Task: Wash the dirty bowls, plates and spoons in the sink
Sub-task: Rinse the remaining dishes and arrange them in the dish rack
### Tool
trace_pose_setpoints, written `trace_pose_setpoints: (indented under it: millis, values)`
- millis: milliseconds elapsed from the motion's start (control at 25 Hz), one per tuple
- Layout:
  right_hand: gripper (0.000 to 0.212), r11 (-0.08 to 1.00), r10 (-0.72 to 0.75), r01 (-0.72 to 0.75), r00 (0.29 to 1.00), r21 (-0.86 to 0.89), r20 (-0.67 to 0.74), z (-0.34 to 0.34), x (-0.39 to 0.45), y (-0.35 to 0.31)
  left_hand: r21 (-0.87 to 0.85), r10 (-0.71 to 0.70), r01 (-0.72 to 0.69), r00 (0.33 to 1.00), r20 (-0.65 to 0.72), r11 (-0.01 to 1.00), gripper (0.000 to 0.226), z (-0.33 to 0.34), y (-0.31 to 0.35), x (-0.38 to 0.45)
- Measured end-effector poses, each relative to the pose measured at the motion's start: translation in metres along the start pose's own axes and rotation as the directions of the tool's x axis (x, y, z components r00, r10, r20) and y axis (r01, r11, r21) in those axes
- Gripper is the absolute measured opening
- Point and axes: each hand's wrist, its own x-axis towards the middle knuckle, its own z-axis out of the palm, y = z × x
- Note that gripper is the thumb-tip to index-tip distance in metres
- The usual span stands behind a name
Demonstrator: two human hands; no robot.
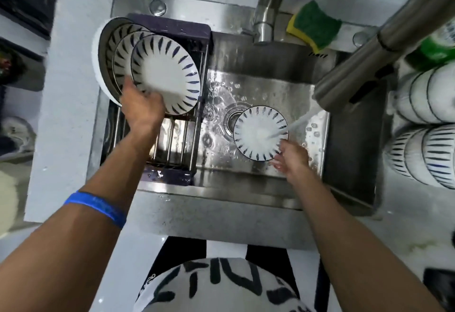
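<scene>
We're in a home kitchen, no doubt about it: a stainless steel sink sunk into a pale countertop, a pull-out faucet running water into the basin, a green-and-yellow scrubbing sponge perched on the back ledge beside a green dish soap bottle. A drying rack spans the sink's left side, patterned plates stacked in it, and bowls wait on the right.

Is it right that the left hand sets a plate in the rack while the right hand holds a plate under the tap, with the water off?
Not quite: the head view shows water running from the tap onto the plate in the right hand. The left hand sets its plate in the rack.
</scene>
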Motion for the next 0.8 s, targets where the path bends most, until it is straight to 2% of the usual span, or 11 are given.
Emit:
trace_pose_setpoints:
  millis: [40,120,200,320,400,480,560,640,720,800]
  values:
    - [0.023,0.99,-0.042,0.036,0.998,-0.14,-0.04,0.001,0.011,0.002,-0.03,0.025,-0.027,0.999,-0.039,0.999,0.055,0.0,-0.004,-0.002]
    - [0.044,0.904,-0.118,0.079,0.991,-0.421,-0.066,0.004,0.031,0.002,-0.09,0.072,-0.082,0.992,-0.106,0.993,0.064,0.004,-0.016,-0.007]
    - [0.052,0.851,-0.127,0.071,0.989,-0.52,-0.072,0.008,0.078,0.015,-0.141,0.101,-0.126,0.98,-0.17,0.982,0.066,0.011,-0.031,-0.012]
    - [0.061,0.864,-0.108,0.065,0.993,-0.499,-0.057,0.008,0.141,0.037,-0.145,0.132,-0.172,0.959,-0.252,0.974,0.06,0.018,-0.039,-0.021]
    - [0.054,0.884,-0.103,0.061,0.993,-0.464,-0.065,0.013,0.126,0.033,-0.083,0.199,-0.23,0.939,-0.281,0.97,0.06,0.021,-0.041,-0.028]
    - [0.037,0.87,-0.136,0.018,0.969,-0.493,-0.204,0.017,0.095,0.015,-0.026,0.235,-0.248,0.942,-0.24,0.968,0.058,0.026,-0.044,-0.039]
    - [0.035,0.866,-0.182,0.019,0.943,-0.499,-0.28,0.022,0.083,0.006,-0.019,0.234,-0.243,0.95,-0.206,0.97,0.058,0.026,-0.042,-0.05]
    - [0.038,0.905,-0.191,0.093,0.96,-0.414,-0.203,0.02,0.071,-0.001,-0.021,0.275,-0.287,0.935,-0.226,0.958,0.054,0.024,-0.039,-0.058]
    - [0.029,0.933,-0.154,0.114,0.984,-0.341,-0.094,0.015,0.064,-0.002,-0.032,0.315,-0.331,0.919,-0.235,0.943,0.049,0.028,-0.036,-0.066]
    - [0.018,0.942,-0.126,0.096,0.989,-0.321,-0.073,0.01,0.063,0.004,-0.064,0.305,-0.318,0.939,-0.161,0.946,0.044,0.038,-0.035,-0.076]
